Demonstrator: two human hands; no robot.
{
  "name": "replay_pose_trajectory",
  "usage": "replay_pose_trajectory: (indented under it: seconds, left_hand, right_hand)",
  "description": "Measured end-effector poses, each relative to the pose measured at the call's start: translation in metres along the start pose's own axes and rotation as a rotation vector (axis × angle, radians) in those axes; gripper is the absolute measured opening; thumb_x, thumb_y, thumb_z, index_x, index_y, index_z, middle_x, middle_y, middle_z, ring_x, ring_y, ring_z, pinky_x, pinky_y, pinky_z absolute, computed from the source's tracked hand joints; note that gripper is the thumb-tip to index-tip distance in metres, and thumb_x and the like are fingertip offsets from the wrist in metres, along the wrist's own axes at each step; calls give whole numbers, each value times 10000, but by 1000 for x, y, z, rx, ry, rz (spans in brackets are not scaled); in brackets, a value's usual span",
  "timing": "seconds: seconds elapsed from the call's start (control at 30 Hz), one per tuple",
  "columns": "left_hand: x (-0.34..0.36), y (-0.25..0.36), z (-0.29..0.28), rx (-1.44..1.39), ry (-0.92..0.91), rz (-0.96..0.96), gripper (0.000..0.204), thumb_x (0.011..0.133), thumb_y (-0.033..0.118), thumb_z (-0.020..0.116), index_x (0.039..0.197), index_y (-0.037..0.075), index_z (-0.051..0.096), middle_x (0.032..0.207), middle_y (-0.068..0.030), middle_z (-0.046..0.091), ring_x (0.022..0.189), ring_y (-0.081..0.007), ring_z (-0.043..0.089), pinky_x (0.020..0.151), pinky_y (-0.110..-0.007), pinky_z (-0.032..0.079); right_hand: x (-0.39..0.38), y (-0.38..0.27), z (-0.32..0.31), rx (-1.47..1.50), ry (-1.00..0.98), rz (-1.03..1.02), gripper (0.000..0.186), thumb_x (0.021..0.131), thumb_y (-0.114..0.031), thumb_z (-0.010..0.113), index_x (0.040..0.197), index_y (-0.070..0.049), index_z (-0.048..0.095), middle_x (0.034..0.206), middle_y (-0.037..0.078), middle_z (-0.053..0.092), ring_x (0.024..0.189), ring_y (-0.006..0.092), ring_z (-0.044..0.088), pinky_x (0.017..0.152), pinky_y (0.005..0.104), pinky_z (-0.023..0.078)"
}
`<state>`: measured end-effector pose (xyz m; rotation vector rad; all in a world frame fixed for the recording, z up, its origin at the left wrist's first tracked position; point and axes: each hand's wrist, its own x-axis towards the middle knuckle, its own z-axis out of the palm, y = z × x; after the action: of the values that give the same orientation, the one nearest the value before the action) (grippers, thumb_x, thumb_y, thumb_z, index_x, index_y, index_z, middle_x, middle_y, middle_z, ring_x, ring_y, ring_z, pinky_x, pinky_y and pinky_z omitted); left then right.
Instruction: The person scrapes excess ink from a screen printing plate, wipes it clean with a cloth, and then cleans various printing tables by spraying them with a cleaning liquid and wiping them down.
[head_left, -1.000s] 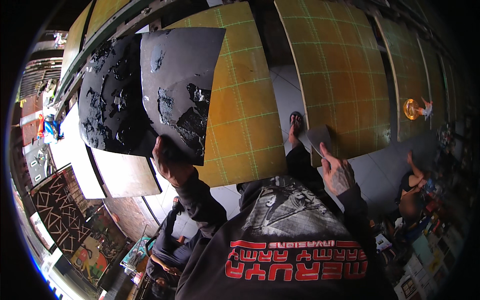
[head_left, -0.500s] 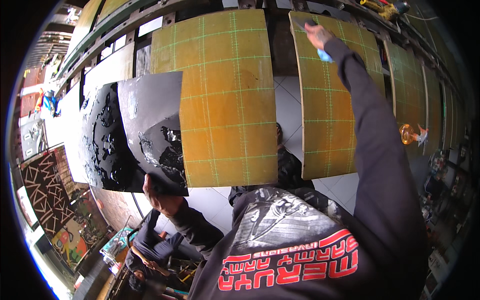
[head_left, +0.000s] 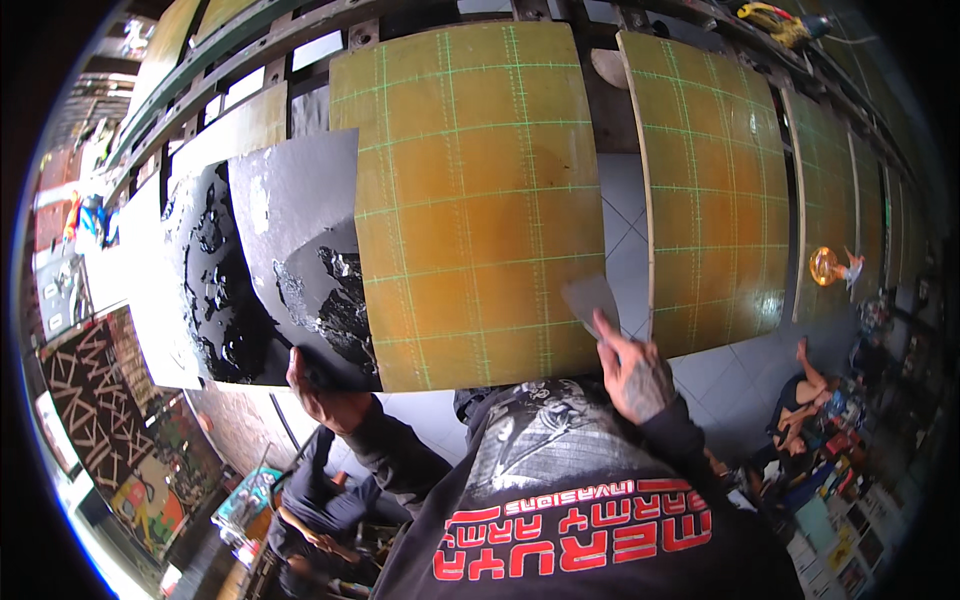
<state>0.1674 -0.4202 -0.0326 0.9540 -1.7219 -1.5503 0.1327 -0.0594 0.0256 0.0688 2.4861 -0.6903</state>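
Observation:
My left hand [head_left: 328, 397] grips the near edge of a dark grey sheet [head_left: 295, 190] smeared with glossy black paint or ink, the thumb on top and the other fingers hidden. This sheet lies against the left side of a yellow-brown board [head_left: 470, 230] marked with green grid lines. By the near right corner of that board, my right hand [head_left: 636, 378] holds a thin grey scraper [head_left: 592, 303]. The blade points away from me, overlapping the board's right edge; whether it touches cannot be told.
A second gridded board [head_left: 715, 200] stands to the right across a gap showing floor tiles. Beyond it are further boards [head_left: 835, 190] and an orange round object [head_left: 825, 266]. Dark rails [head_left: 420, 28] run behind. People sit at lower left [head_left: 325, 500] and right [head_left: 805, 395].
My right hand has come back from the far part of the second board to the near right corner of the middle board. My left hand keeps its grip on the sheet.

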Motion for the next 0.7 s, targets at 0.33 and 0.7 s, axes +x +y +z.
replay_pose_trajectory:
  seconds: [0.33,0.7]
  left_hand:
    - [95,-13,-30,-28,-69,38,328,950,245,410,1125,19,570,1096,-95,573,1079,-200,526,980,-367,392]
    - [49,-15,-64,-149,-24,-196,383,919,335,471,1130,36,582,1120,-98,593,1079,-244,538,958,-425,414]
  right_hand:
    - [104,-22,9,-135,94,-12,478,861,-109,525,1324,-208,460,988,202,621,890,388,605,765,397,513]
    - [355,-61,-126,-242,368,-199,425,897,-303,514,1309,-201,488,1274,120,540,1168,251,522,991,304,375]
